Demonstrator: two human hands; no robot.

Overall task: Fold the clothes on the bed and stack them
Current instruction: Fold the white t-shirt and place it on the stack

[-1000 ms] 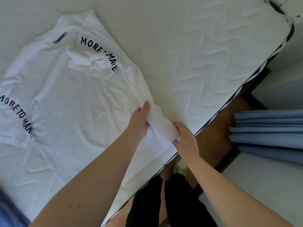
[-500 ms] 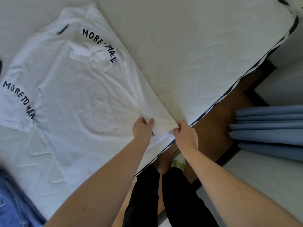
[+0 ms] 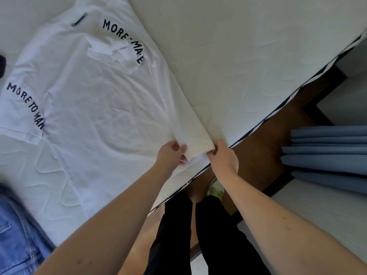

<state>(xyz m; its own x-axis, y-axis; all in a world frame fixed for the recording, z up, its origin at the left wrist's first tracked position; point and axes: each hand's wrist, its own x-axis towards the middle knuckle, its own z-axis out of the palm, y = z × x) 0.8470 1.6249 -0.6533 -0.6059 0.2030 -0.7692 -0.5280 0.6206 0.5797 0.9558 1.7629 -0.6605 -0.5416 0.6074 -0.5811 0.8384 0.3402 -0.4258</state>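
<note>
A white T-shirt (image 3: 89, 108) with black "MORE TO MAKE" lettering on both sleeves lies spread on the white mattress (image 3: 238, 56). Its right side is folded inward as a long strip, with the right sleeve turned in over the chest. My left hand (image 3: 171, 153) pinches the hem at the inner edge of that folded strip. My right hand (image 3: 223, 155) pinches the hem at the strip's outer corner, close to the mattress edge. The left sleeve lies flat at the far left.
Blue jeans (image 3: 17, 235) lie on the bed at the lower left. A dark item (image 3: 2, 65) shows at the left edge. The mattress edge (image 3: 278, 108) runs diagonally; beyond it are wood floor and blue curtain folds (image 3: 327, 153). My legs stand against the bed.
Both hands slid down the folded strip to the hem and drew it straight toward me. The left hand went from lying on the fabric to pinching the hem.
</note>
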